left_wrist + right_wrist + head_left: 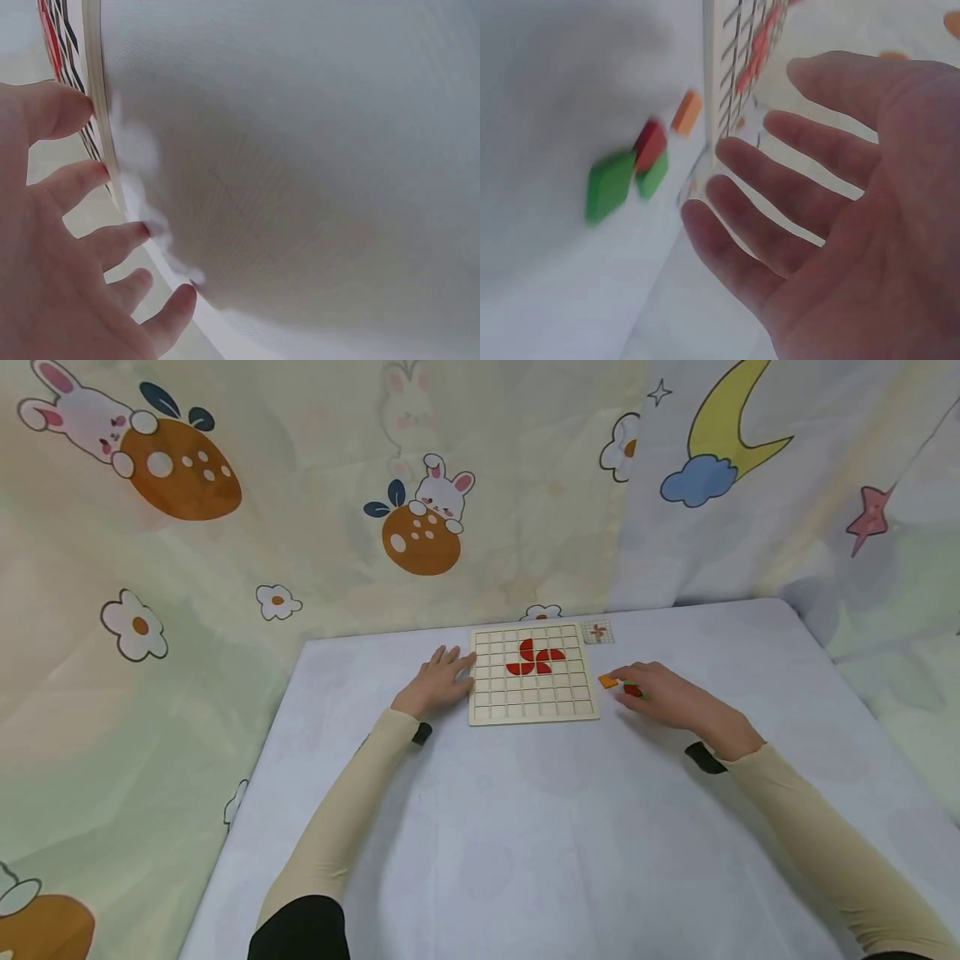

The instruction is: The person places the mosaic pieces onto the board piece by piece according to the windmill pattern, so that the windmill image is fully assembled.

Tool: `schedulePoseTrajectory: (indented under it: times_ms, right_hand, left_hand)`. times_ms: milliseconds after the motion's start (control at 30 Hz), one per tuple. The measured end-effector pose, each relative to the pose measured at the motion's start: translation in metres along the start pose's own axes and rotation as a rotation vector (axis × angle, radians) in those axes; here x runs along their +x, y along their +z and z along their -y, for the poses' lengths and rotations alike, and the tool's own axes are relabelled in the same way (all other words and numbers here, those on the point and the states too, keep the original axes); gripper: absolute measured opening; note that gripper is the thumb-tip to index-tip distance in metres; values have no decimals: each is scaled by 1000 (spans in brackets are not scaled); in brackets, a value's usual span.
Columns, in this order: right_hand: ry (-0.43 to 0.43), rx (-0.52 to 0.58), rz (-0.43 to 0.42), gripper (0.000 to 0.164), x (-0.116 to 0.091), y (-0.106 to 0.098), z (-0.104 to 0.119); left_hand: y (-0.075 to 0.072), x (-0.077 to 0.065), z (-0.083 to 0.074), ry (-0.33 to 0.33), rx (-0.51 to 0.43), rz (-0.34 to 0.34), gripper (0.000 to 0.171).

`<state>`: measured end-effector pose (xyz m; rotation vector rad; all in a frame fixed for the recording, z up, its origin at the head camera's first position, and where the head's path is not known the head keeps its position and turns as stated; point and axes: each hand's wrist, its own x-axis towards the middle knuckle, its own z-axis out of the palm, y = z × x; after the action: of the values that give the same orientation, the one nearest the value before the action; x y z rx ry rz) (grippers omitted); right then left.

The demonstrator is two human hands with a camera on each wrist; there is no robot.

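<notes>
A square wooden grid board (495,703) lies at the far middle of the table, with several red quarter-round pieces (551,655) set in a pinwheel on it. My left hand (437,681) lies at its left side, fingers spread; in the left wrist view its thumb and index fingertip touch the board's edge (96,82). Right of the board, my right hand (656,695) hovers above loose pieces, fingers extended and holding nothing. Beneath it lie an orange piece (686,112), a red piece (651,142) and two green ones, the larger green piece (610,186) closest to the camera.
A small pattern card (598,632) showing a red pinwheel lies by the board's upper right corner. The table (525,827) has a white cloth. Behind it hangs a printed curtain (315,527) with rabbits and flowers.
</notes>
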<state>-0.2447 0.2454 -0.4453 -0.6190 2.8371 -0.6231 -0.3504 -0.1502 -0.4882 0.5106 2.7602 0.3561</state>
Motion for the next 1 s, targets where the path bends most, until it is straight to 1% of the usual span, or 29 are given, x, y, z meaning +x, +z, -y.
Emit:
schedulePoseTrajectory:
  times_ms: [100, 200, 333, 500, 733, 833, 1000]
  right_hand:
    - [-4, -10, -21, 35, -10, -4, -10]
    - [42, -30, -12, 33, -16, -3, -14]
    - [102, -82, -19, 31, -19, 4, -19]
    - [72, -127, -69, 26, -19, 14, -24]
    - [18, -134, -125, 26, -19, 23, -17]
    - [18, -135, -133, 27, -19, 26, -12]
    - [24, -105, -128, 25, -19, 30, -7]
  left_hand:
    - [-1, -1, -1, -3, 3, 2, 61]
    - [0, -1, 0, -5, 6, 0, 61]
    - [0, -1, -1, -4, 5, -7, 61]
    - [1, -2, -2, 0, 0, -10, 60]
    - [0, -2, -2, 2, 0, -11, 60]
    - [0, -2, -2, 1, -6, -11, 60]
    - [0, -1, -1, 2, -11, -3, 60]
